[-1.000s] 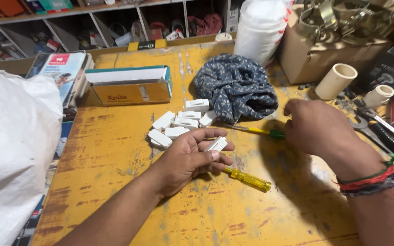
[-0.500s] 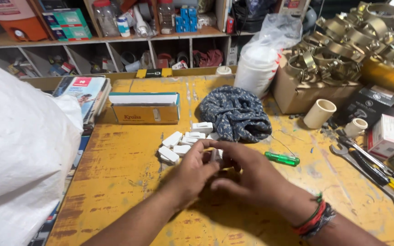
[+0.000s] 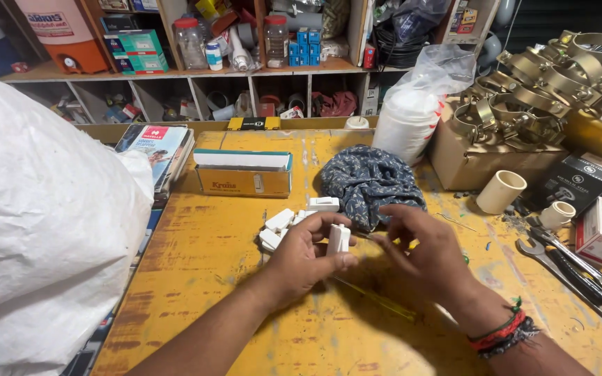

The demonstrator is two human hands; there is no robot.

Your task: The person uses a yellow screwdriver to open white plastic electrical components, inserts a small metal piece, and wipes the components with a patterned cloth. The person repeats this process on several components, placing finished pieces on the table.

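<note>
My left hand holds a small white plastic piece upright between thumb and fingers. My right hand is just to its right, closed on a thin screwdriver whose metal tip points at the white piece; its handle is mostly hidden in my palm. Several more white plastic pieces lie in a small pile just beyond my left hand. A yellow-handled screwdriver rests on the yellow worktable under my hands.
A patterned blue cloth and a yellow-and-teal box lie behind the pile. A big white sack fills the left. At right are a box of metal clamps, cream pipe fittings, wrenches.
My right hand picked the green-handled screwdriver off the table and brought it left to the white piece in my left hand. The view has tilted up toward the shelves.
</note>
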